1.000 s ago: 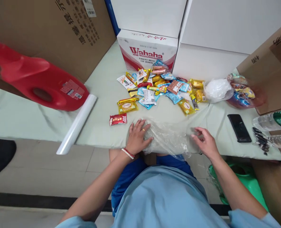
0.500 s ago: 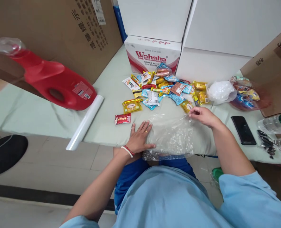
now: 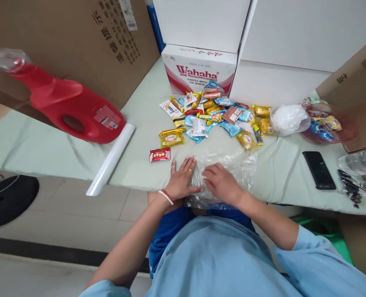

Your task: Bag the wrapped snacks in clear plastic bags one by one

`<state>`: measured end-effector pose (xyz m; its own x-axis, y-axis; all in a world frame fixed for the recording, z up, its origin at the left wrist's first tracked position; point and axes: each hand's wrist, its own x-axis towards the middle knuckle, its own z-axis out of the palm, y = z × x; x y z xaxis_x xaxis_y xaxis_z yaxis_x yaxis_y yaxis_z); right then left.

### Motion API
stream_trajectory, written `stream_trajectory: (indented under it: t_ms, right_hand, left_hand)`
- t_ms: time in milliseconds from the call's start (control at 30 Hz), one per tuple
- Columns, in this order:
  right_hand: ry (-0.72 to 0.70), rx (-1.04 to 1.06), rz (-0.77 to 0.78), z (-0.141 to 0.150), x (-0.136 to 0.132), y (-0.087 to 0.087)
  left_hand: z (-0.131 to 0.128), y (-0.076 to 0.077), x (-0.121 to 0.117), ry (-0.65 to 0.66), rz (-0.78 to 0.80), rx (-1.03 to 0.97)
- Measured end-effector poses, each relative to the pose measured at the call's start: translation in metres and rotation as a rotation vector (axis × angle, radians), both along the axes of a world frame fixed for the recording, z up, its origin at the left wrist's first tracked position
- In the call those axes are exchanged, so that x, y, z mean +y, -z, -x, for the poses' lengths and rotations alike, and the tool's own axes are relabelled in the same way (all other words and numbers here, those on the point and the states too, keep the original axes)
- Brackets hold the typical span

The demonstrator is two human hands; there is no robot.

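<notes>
A crumpled sheet of clear plastic film lies on the pale green table at its near edge. My left hand rests flat on the film's left end, fingers stretched out. My right hand lies palm down on the film just beside the left hand, fingers spread. Behind the film sits a heap of several small snack packets, with a gold packet and a red packet lying apart at its left.
A roll of white film lies next to a red detergent jug on the left. Cartons stand at the back, one marked Wahaha. On the right are a white bag, a bowl of snacks, a phone and bottles.
My right hand went from the film's right edge up to its far corner, then came down onto the film beside my left hand. The left hand stayed flat in place.
</notes>
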<state>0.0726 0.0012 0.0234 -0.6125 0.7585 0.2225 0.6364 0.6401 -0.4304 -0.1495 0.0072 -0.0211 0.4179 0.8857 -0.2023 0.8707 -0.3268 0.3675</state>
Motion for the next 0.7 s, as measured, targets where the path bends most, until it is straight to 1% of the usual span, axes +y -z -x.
stream_trajectory:
  t_ms: [67,133,200,267,300,333,400,433,467,500,533,567,633,700]
  right_hand:
    - [-0.030,-0.052,0.054,0.020,-0.012,0.023]
    - [-0.017,-0.065,0.079,0.030,-0.017,0.042]
    - [0.001,-0.050,0.087,0.033,-0.017,0.054]
    - [-0.001,-0.026,0.092,0.033,-0.016,0.061]
    - [-0.005,-0.015,0.098,0.033,-0.016,0.063]
    - [-0.008,-0.005,0.107,0.033,-0.016,0.065]
    - [0.002,0.002,0.134,0.033,-0.016,0.068]
    - [0.016,0.002,0.148,0.033,-0.016,0.069]
    - [0.025,0.002,0.158,0.033,-0.016,0.069]
    - [0.023,0.004,0.163,0.032,-0.016,0.069]
    - [0.013,0.010,0.164,0.032,-0.015,0.068]
    - [-0.004,0.021,0.160,0.031,-0.014,0.066]
    - [-0.043,0.057,0.146,0.029,-0.012,0.062]
    - [-0.058,0.120,0.134,0.026,-0.012,0.059]
  left_hand:
    - [0.008,-0.001,0.003,-0.020,0.023,-0.076]
    - [0.012,-0.005,0.003,-0.076,-0.027,-0.153]
    - [0.008,-0.014,-0.002,-0.194,-0.189,-0.204]
    - [-0.007,-0.023,-0.010,-0.292,-0.362,-0.240]
    - [-0.018,-0.027,-0.012,-0.292,-0.399,-0.263]
    - [-0.030,-0.030,-0.014,-0.243,-0.392,-0.291]
    - [-0.051,-0.030,-0.010,-0.120,-0.301,-0.310]
    - [-0.058,-0.028,-0.006,-0.108,-0.253,-0.284]
    - [-0.062,-0.024,0.001,-0.137,-0.216,-0.238]
    - [-0.063,-0.019,0.008,-0.189,-0.193,-0.185]
    - [-0.061,-0.014,0.015,-0.256,-0.191,-0.142]
    - [-0.057,-0.010,0.021,-0.295,-0.204,-0.118]
    - [-0.045,-0.002,0.029,-0.289,-0.230,-0.100]
    - [-0.034,0.002,0.029,-0.246,-0.242,-0.061]
